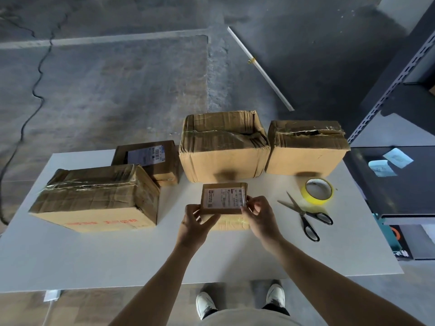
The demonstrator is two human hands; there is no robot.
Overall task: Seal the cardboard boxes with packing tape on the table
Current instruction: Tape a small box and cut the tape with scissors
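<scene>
The white table (94, 255) fills the lower half of the frame. On it, the wide box (94, 196) sits at centre left, the tall box (223, 147) at centre and the right box (306, 149) at upper right. All three show torn, gaping top seams. Tape laid over such wrinkled old tape may lift or bridge the gap rather than close it. A dark box (150, 156) sits behind the wide one.

The small labelled box (223, 198) is at centre, just in front of the tall box, and both hands hold it. The left hand (195, 222) grips its lower left corner and the right hand (259, 215) pinches its right edge. Whether it rests on the table I cannot tell.

With both hands busy, the yellow tape roll (316, 191) and scissors (303, 215) lie untouched at centre right. Releasing one hand to reach them could let the light box slide or its flaps spring open. A strip across the top might also cover the label.
</scene>
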